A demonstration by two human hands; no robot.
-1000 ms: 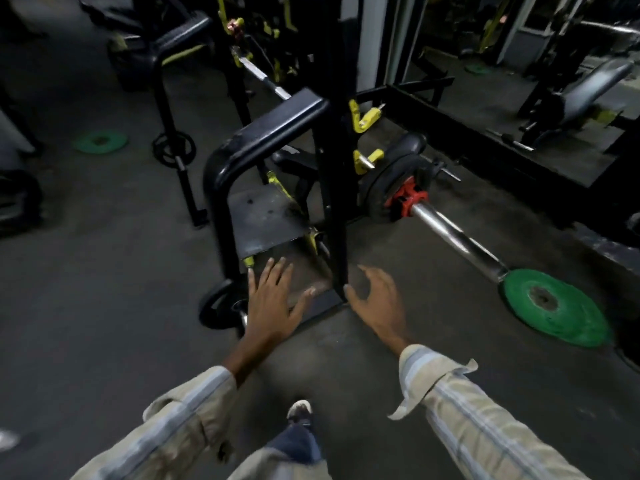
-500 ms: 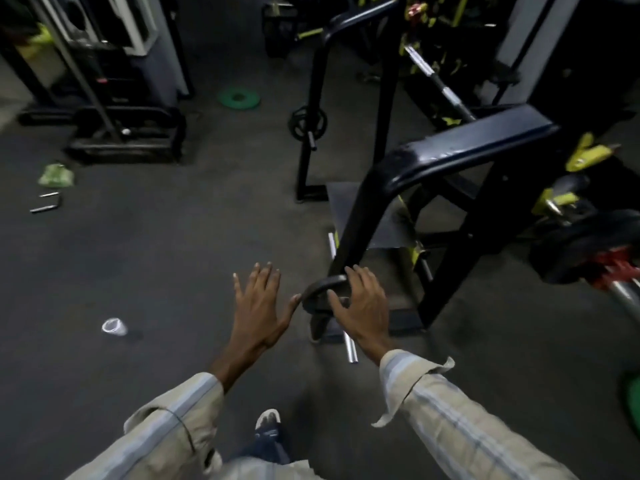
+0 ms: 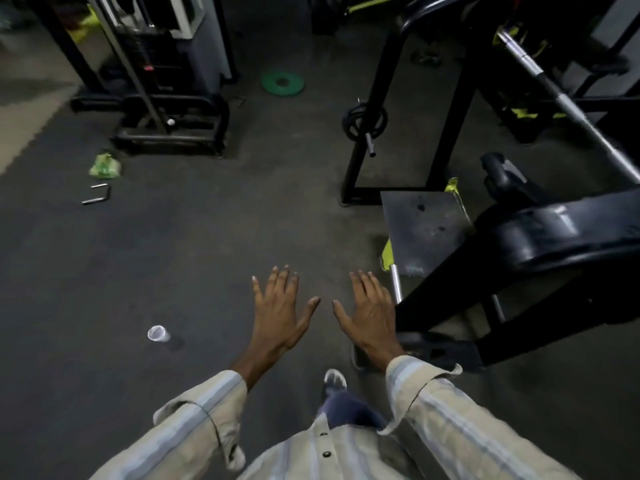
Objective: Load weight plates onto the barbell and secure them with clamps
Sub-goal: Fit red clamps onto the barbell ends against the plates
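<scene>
At the far left, the dark floor (image 3: pixel 207 237) is wide and free, with only a green bag (image 3: pixel 105 167) and a bent metal pin (image 3: pixel 98 194) lying near a machine base (image 3: pixel 169 129), and a clear plastic cup (image 3: pixel 158 333) on its side lower down. A green weight plate (image 3: pixel 283 83) lies flat on the floor at the top centre, well apart from the hands. The left hand (image 3: pixel 278 311) and the right hand (image 3: pixel 369 315) are held side by side above the floor, palms down, fingers spread and released, grasping nothing. To the right the room becomes narrow: a black rack frame (image 3: pixel 446 299) stands just beside the right hand. A small black plate (image 3: pixel 364 121) hangs on a peg of the rack further back. At the upper right the barbell (image 3: pixel 568 105), a shiny steel bar, runs diagonally; its long axis goes from the upper left down to the right edge.
</scene>
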